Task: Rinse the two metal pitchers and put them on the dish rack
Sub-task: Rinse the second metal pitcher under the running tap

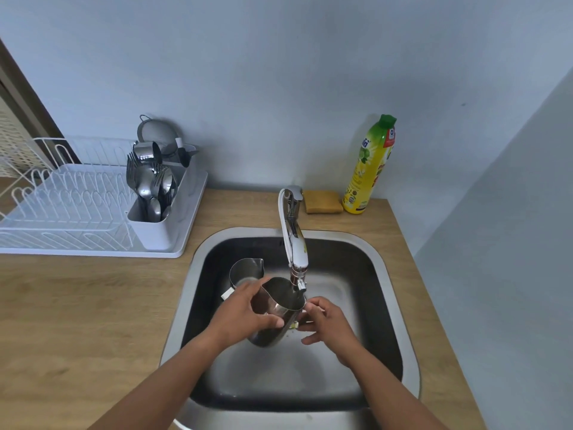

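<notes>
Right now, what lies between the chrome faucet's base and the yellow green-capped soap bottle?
A tan rectangular sponge on the wooden counter, head view.

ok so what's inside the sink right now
An upright pitcher at the back left, and a tilted pitcher under the faucet, gripped by the left hand, right hand at its side. Hands and tilted pitcher cover the sink floor beneath them.

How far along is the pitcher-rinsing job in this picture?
Done: nothing yet; neither pitcher is on the dish rack. In hand: the left hand grips one metal pitcher, tilted under the faucet, while the right hand pinches near its rim; running water cannot be seen. Left: the second pitcher, upright in the sink, then racking both.
</notes>
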Motion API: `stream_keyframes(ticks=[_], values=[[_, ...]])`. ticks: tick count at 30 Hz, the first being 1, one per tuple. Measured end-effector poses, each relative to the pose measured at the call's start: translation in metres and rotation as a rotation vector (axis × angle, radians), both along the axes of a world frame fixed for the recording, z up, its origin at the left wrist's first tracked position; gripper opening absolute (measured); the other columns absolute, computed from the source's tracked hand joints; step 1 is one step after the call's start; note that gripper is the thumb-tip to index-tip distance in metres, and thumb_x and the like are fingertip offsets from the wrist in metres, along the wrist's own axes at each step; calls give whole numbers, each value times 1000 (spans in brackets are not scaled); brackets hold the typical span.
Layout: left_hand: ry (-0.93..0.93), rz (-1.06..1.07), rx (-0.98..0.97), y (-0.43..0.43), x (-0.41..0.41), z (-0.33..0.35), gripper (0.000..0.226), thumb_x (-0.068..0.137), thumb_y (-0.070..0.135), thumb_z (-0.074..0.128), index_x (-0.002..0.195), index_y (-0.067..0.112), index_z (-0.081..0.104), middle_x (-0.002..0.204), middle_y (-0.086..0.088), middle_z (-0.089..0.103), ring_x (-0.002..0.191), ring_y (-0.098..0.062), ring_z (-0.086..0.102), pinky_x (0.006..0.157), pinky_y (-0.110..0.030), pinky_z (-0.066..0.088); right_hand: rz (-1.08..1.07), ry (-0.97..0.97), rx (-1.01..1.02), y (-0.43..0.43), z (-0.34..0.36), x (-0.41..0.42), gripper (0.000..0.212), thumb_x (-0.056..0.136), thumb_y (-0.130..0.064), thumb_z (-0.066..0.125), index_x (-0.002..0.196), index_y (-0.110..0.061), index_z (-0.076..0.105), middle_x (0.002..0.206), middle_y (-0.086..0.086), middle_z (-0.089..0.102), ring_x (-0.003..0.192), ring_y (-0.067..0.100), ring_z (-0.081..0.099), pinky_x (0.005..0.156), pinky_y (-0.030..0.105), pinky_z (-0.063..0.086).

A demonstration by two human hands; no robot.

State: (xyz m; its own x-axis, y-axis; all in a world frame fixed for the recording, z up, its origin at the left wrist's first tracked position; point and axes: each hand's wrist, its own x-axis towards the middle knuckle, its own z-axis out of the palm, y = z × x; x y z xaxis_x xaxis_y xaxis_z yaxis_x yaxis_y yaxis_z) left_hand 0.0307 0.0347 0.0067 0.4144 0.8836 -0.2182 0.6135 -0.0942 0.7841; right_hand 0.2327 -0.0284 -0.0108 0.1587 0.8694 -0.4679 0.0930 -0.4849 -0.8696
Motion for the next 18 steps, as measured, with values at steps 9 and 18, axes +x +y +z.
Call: stream_keyframes(ticks=[9,18], values=[[-8,59,-185,-12,-12,-6,49,60,61,82,87,27,61,83,8,70,74,-3,65,69,-22,50,103,-107,-102,-6,3,-2,21,102,-27,45,102,-11,59,73,14,71,67,34,72,50,32,54],[-176,14,-543,-25,5,-26,58,71,38,84,118,20,57,96,1,77,85,-17,73,76,-34,56,241,-587,-70,-15,28,23,22,98,-47,44,96,-31,58,72,2,69,57,14,65,47,26,51]])
